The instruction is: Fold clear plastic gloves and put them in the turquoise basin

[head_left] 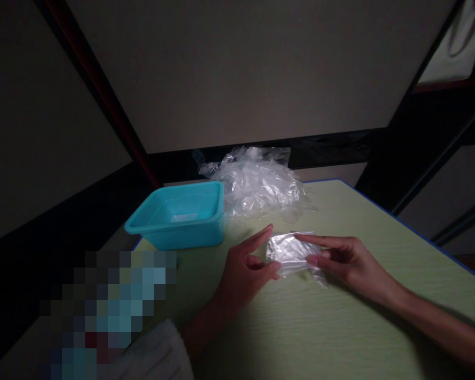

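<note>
Between the hands (pixel 243 266) (pixel 350 264), crinkled clear plastic (pixel 288 249) gleams silvery-white.

pale panel (pixel 245 68) behind green table (pixel 320 327)

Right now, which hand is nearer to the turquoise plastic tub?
Left. The left hand is to the near right of the turquoise tub; the right hand is farther right, touching the folded plastic packet.
</note>
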`<state>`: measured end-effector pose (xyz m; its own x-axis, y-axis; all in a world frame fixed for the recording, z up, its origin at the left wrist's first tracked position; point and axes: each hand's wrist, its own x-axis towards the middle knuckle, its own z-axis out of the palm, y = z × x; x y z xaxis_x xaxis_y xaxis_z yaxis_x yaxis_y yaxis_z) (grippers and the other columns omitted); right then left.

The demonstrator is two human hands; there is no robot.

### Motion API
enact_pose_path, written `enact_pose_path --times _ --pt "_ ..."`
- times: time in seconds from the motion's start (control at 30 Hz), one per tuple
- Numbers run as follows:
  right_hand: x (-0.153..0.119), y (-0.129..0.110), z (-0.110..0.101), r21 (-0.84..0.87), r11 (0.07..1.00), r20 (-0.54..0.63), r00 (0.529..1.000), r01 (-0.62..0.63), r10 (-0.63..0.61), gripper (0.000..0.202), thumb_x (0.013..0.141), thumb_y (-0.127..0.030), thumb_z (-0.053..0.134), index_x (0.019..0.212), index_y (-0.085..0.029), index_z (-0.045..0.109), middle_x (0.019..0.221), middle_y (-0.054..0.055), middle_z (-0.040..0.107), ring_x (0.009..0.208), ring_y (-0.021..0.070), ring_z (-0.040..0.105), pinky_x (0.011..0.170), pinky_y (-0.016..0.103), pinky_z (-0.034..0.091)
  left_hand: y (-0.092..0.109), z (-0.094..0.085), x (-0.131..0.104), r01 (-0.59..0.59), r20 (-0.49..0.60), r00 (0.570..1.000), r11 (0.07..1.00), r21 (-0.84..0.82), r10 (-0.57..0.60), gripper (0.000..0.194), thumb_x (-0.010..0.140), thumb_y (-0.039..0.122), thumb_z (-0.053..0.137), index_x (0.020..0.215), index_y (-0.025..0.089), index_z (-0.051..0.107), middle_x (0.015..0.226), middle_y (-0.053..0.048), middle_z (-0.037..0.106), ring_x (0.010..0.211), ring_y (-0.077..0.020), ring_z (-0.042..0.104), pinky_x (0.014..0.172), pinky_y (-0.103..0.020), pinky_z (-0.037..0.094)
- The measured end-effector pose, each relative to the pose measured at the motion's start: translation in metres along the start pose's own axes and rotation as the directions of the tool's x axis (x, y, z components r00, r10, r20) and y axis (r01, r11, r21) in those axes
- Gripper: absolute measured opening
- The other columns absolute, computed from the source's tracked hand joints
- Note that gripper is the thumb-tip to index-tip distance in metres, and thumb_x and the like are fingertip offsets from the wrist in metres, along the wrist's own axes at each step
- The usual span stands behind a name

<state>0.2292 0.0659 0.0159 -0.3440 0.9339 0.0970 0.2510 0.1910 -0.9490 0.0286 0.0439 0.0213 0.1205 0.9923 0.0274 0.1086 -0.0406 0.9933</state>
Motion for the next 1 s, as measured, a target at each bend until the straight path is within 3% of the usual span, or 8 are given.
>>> enact_pose_path --times 0.1,0.17,0.27,0.33,0.43,0.53,0.67,1.0 --pt "0.001 -0.001 -0.001 -0.015 1.0 -0.008 1.0 0.004 -0.004 0.043 0.071 -0.036 0.064 0.112 -0.022 0.066 0.072 0.005 0.066 0.047 0.0079 0.034 0.039 0.021 0.029 -0.004 -0.003 0.0 -0.131 -0.085 0.986 0.985 0.109 0.14 0.058 0.066 0.014 0.064 0.123 0.019 0.055 0.114 -0.009 0.065 0.042 -0.0029 0.056 0.04 -0.012 0.044" --pt "0.001 -0.002 -0.002 -0.017 1.0 -0.01 1.0 0.006 -0.006 0.042 0.071 -0.035 0.064 0.111 -0.022 0.066 0.077 0.006 0.068 0.048 0.0078 0.035 0.04 0.021 0.03 -0.008 -0.01 0.001 -0.343 -0.13 0.912 0.897 0.28 0.389 0.052 0.069 0.012 0.062 0.12 0.019 0.057 0.123 -0.011 0.059 0.043 -0.0026 0.057 0.042 -0.013 0.046" --pt "0.001 -0.002 -0.002 -0.019 1.0 -0.026 1.0 -0.002 0.002 0.041 0.07 -0.034 0.064 0.11 -0.023 0.067 0.08 0.006 0.068 0.047 0.0066 0.033 0.039 0.021 0.028 -0.011 -0.026 0.004 -0.618 -0.047 0.585 0.483 0.621 0.81 0.043 0.076 0.005 0.056 0.116 0.018 0.056 0.122 -0.011 0.06 0.063 -0.0081 0.065 0.062 -0.019 0.054" --pt "0.0 -0.001 -0.002 -0.023 1.0 -0.043 0.999 0.0 -0.001 0.041 0.07 -0.034 0.064 0.109 -0.022 0.067 0.077 0.005 0.068 0.046 0.0063 0.031 0.039 0.021 0.027 -0.011 -0.038 0.007 -0.59 0.095 0.427 0.197 0.783 0.899 0.039 0.079 0.004 0.053 0.115 0.018 0.055 0.117 -0.01 0.062 0.089 -0.0151 0.066 0.078 -0.025 0.053" --pt "-0.001 0.001 -0.003 -0.038 0.999 -0.048 0.999 0.004 -0.006 0.042 0.07 -0.035 0.065 0.11 -0.022 0.067 0.072 0.004 0.066 0.047 0.0069 0.033 0.039 0.021 0.029 -0.009 -0.053 0.013 -0.387 0.132 0.468 0.068 0.92 0.874 0.033 0.081 0.008 0.05 0.114 0.013 0.053 0.112 -0.013 0.063 0.106 -0.0233 0.058 0.089 -0.037 0.048" --pt "-0.001 0.0 -0.003 -0.059 0.998 -0.033 0.999 -0.008 0.006 0.044 0.071 -0.037 0.065 0.113 -0.022 0.065 0.069 0.003 0.066 0.047 0.008 0.037 0.04 0.021 0.033 -0.007 -0.06 0.016 -0.185 0.063 0.567 0.052 0.981 0.821 0.03 0.08 0.013 0.051 0.11 0.012 0.054 0.108 -0.014 0.062 0.103 -0.028 0.056 0.092 -0.046 0.042" --pt "0.0 -0.001 -0.004 -0.07 0.997 -0.034 0.999 -0.014 0.011 0.046 0.07 -0.041 0.066 0.112 -0.022 0.066 0.065 0.003 0.065 0.047 0.0094 0.04 0.039 0.022 0.035 -0.007 -0.066 0.017 -0.029 -0.034 0.596 0.063 0.998 0.803 0.028 0.079 0.016 0.055 0.106 0.013 0.054 0.1 -0.012 0.063 0.095 -0.0278 0.057 0.095 -0.049 0.035" --pt "0.003 -0.005 -0.005 -0.07 0.997 -0.075 0.997 -0.039 0.034 0.045 0.069 -0.044 0.068 0.107 -0.021 0.069 0.051 0.0 0.058 0.043 0.01 0.042 0.038 0.022 0.037 -0.008 -0.07 0.015 -0.03 -0.107 0.584 0.153 0.988 0.805 0.013 0.085 0.013 0.047 0.089 0.017 0.059 0.08 -0.005 0.064 0.081 -0.0244 0.057 0.096 -0.052 0.029"
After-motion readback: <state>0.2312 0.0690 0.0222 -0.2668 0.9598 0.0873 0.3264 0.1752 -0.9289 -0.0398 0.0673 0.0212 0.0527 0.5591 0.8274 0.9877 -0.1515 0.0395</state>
